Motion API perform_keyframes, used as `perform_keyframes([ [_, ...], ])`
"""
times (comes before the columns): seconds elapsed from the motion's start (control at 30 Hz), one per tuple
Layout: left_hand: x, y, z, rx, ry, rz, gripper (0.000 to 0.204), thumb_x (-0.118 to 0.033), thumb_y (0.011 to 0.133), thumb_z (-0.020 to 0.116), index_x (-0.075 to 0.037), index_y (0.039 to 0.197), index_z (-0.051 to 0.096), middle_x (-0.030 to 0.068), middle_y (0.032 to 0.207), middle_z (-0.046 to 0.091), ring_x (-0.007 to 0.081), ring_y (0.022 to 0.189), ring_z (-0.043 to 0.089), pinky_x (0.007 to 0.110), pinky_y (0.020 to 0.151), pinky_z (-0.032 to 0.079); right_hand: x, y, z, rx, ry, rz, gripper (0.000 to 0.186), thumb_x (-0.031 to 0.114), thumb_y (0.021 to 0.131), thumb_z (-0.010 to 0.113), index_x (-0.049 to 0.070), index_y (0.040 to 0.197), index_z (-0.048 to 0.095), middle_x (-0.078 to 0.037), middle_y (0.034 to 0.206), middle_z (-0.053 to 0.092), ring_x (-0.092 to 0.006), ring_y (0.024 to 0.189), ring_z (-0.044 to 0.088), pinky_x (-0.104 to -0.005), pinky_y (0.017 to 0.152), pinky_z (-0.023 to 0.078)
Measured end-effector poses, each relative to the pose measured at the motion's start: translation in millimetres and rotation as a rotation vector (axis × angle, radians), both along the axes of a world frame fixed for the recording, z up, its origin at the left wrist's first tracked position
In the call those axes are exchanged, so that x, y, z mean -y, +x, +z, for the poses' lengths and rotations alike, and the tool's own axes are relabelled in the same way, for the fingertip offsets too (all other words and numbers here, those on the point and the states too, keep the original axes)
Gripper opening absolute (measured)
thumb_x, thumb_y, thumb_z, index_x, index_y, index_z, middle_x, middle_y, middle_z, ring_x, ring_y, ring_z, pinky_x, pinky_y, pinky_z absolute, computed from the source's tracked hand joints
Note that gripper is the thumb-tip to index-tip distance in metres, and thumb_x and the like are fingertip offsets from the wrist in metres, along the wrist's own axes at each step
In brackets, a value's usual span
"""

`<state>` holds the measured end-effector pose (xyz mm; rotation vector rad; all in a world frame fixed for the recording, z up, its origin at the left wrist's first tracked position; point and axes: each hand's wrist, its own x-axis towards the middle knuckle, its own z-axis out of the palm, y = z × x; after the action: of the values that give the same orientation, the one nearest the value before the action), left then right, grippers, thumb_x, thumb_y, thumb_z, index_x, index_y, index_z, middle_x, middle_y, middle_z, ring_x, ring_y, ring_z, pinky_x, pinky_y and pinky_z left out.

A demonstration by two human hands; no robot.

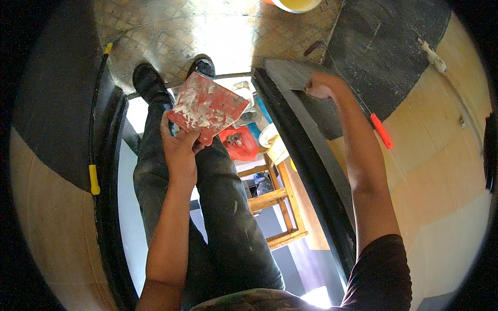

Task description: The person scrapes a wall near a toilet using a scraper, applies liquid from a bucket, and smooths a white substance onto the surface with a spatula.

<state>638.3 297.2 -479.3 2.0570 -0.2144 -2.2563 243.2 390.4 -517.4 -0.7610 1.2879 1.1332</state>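
Observation:
My left hand grips the lower edge of a red plastic putty board, thumb on top. Whitish and grey filler is smeared and crusted over its face. The board is tilted and held above my legs and dark shoes. My right hand is stretched out to the dark grey wall surface by the black door frame. Its fingers are curled together, and what they hold, if anything, is hidden. A smooth grey patch lies just left of those fingers; whether it is a blade or wall I cannot tell.
Below are a wooden stool, a red plastic bag and a whitish tub. A black rod with yellow ends runs along the left side. An orange-red handle is at right, near a hanging cable. A bucket stands ahead.

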Motion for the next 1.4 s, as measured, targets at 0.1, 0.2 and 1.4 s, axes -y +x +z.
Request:
perform_keyframes([
  [0.1,-6,-2,0,0.003,-0.004,-0.045,0.081,-0.007,0.092,0.067,-0.012,0.155,0.017,0.0172,0.126,0.063,0.0220,0.095,0.069,0.033,0.075,0.060,-7,5,-10,-0.080,0.029,0.027,0.032,0.025,0.087,0.064,-0.003,0.099,0.072,-0.021,0.089,0.072,-0.0328,0.083,0.069,-0.0467,0.072,0.052],
  [0.2,-3,4,-4,-0.002,0.028,-0.023,0.083,-0.006,0.091,0.068,-0.012,0.156,0.017,0.0169,0.126,0.064,0.0203,0.094,0.069,0.030,0.071,0.058,-3,2,-8,-0.022,-0.068,-0.050,0.030,0.024,0.087,0.064,-0.003,0.099,0.072,-0.021,0.089,0.071,-0.0328,0.083,0.070,-0.0465,0.073,0.052],
  [1.4,5,-7,5,0.050,-0.077,-0.027,0.089,-0.003,0.092,0.067,-0.014,0.159,0.010,0.0191,0.122,0.068,0.0177,0.092,0.070,0.027,0.068,0.055,-54,-33,-158,0.085,-0.128,0.007,0.049,0.031,0.086,0.072,-0.003,0.121,0.066,-0.025,0.114,0.070,-0.0373,0.100,0.069,-0.0469,0.086,0.055],
])
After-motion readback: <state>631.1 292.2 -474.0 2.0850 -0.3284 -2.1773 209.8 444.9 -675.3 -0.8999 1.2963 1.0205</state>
